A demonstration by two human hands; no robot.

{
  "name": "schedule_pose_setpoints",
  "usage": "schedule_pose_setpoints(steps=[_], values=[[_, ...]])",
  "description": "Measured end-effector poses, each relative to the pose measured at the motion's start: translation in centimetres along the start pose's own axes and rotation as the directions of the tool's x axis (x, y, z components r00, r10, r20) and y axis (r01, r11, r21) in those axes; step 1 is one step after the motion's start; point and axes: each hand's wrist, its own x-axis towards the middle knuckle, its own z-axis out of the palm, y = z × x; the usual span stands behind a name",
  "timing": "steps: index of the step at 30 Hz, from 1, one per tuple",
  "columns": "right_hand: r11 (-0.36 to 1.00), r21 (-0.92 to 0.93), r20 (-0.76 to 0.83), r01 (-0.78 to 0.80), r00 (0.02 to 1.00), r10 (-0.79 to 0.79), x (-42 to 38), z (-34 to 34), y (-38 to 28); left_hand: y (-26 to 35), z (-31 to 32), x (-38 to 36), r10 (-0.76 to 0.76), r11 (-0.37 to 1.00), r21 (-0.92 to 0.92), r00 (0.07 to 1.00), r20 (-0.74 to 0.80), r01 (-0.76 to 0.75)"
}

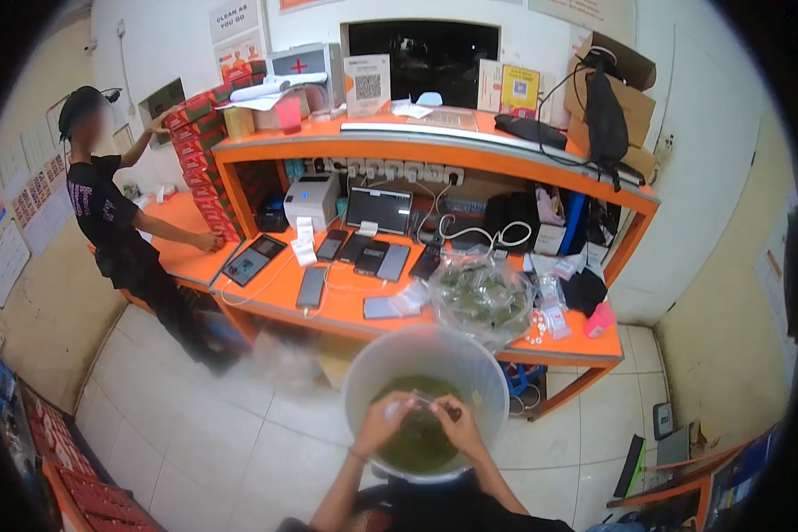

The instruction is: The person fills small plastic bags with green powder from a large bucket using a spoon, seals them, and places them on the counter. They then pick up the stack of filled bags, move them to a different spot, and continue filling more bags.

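A large translucent white tub [363, 368] stands in front of me, with a loose green mass [426, 443] in its bottom. Above that mass, inside the tub's rim, my left hand [385, 424] and my right hand [457, 426] come close together. Fingers of both are closed in a pinch on a small, clear plastic piece [423, 401], stretched between them; it looks like a little bag, but its details are blurred. Just past the tub, a big clear plastic bag [481, 297] holding more of the green stuff rests on the orange counter [346, 306].
Phones [311, 288], a tablet [254, 260], a label printer [312, 199] and cables cover the counter. Small packets [554, 321] and a pink cup [599, 320] lie at its right end. Another person [115, 195] stands at left, touching stacked red boxes [197, 164].
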Motion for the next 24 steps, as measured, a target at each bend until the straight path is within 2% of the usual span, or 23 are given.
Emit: schedule_pose_setpoints(steps=[1,2,4,6,8,11,15,17,19,24], values=[[0.999,0.004,-0.013,-0.043,0.999,0.043,-0.3,0.3,0.0,0.2,0.0,0.0,-0.007,1.0,-0.018,1.0,-0.014,0.007],[0.999,-0.007,-0.014,-0.032,0.999,0.032,-0.5,0.6,0.3,0.3,0.0,-0.1,0.006,1.0,-0.027,1.0,-0.013,-0.006],[1.0,0.002,-0.119,0.021,0.993,-0.021,-0.7,1.1,1.0,0.2,0.2,0.0,0.015,1.0,0.013,0.999,-0.05,-0.015],[1.0,0.024,-0.139,0.013,0.99,-0.01,-0.6,0.8,1.3,-0.6,0.4,0.3,0.038,0.999,-0.007,0.997,-0.066,-0.039],[0.99,-0.131,-0.153,0.044,0.986,-0.064,-0.9,0.8,0.7,-1.3,0.2,0.3,0.047,0.999,-0.019,0.995,-0.083,-0.049],[0.98,-0.18,-0.138,0.086,0.984,-0.112,-1.1,0.9,-0.4,-1.1,-0.2,0.3,-0.001,0.999,-0.048,0.999,-0.05,-0.002],[0.979,-0.181,-0.112,0.091,0.987,-0.113,-0.9,1.1,-0.6,-0.9,-0.1,0.0,-0.022,0.999,0.029,0.999,-0.029,0.023],[0.955,-0.247,-0.097,0.161,0.977,-0.19,-0.8,1.2,-0.9,-1.1,0.0,-0.2,-0.029,0.999,0.033,1.0,-0.004,0.029],[0.953,-0.26,-0.086,0.155,0.979,-0.182,-0.9,1.1,-1.0,-1.1,0.0,-0.2,0.079,0.995,0.051,0.996,0.029,-0.08],[0.946,-0.305,-0.007,0.111,0.993,-0.119,-0.9,1.0,-2.2,0.5,-0.3,-0.5,0.022,0.98,0.193,0.986,0.167,-0.054]])
